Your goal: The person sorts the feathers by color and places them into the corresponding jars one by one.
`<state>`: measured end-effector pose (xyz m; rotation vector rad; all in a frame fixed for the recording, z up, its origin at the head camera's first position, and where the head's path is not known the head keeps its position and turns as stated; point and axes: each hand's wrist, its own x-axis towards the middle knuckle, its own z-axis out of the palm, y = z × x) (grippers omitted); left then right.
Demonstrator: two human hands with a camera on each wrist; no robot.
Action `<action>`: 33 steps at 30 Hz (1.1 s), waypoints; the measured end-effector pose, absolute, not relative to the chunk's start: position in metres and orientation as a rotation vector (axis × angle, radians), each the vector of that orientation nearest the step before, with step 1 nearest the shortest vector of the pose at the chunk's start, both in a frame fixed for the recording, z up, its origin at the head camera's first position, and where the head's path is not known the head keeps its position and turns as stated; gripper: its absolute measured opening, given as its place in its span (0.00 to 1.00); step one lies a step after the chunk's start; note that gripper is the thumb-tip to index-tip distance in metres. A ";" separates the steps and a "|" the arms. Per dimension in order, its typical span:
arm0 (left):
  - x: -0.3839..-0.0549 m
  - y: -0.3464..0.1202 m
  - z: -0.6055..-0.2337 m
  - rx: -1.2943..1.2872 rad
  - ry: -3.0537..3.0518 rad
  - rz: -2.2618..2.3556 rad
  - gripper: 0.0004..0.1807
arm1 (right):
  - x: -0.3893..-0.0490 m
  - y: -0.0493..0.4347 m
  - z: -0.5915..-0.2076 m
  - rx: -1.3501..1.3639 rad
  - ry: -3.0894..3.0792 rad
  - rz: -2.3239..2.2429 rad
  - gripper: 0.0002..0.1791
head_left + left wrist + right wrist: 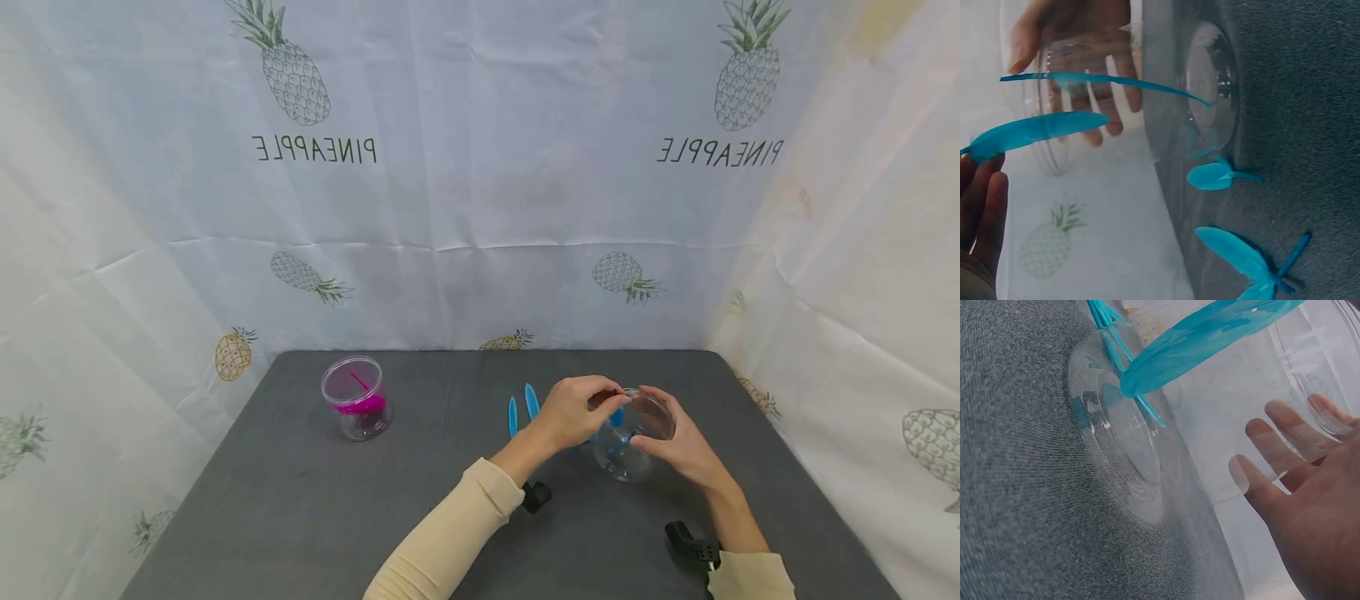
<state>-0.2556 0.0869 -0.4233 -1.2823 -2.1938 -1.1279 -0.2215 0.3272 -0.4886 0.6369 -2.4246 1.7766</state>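
Note:
My left hand [567,414] pinches a blue feather [1041,130] by its quill end. The feather's rounded tip points down inside the mouth of a clear plastic jar [624,468], which stands upright on the table. Around the jar's right side, near its rim, my right hand [686,446] steadies it with curled fingers and thumb. A thin blue strip [1110,79], seemingly another feather seen edge-on, slants through the jar in the left wrist view. More blue feathers [1232,250] lie on the table beside the jar, partly hidden by my left hand in the head view.
A second clear jar [367,427] with bright pink pieces [365,405] inside stands at the back left of the dark grey table [330,517]. White pineapple-print cloth [480,192] hangs behind and at both sides. Black wrist straps [690,543] sit near the sleeves.

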 end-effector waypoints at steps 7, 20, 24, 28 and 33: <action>-0.254 0.091 -0.433 -1.286 -2.247 -1.009 0.09 | -0.222 0.327 -0.488 0.636 -2.420 1.778 0.44; -0.247 0.096 -0.443 -1.311 -2.280 -0.875 0.12 | -0.221 0.327 -0.489 0.630 -2.436 1.804 0.45; -0.247 0.095 -0.441 -1.330 -2.255 -0.854 0.10 | -0.222 0.327 -0.490 0.639 -2.432 1.796 0.45; -0.248 0.094 -0.439 -1.343 -2.246 -0.832 0.10 | -0.222 0.327 -0.490 0.638 -2.435 1.801 0.45; -0.249 0.093 -0.437 -1.348 -2.262 -0.824 0.11 | -0.222 0.327 -0.490 0.630 -2.440 1.800 0.45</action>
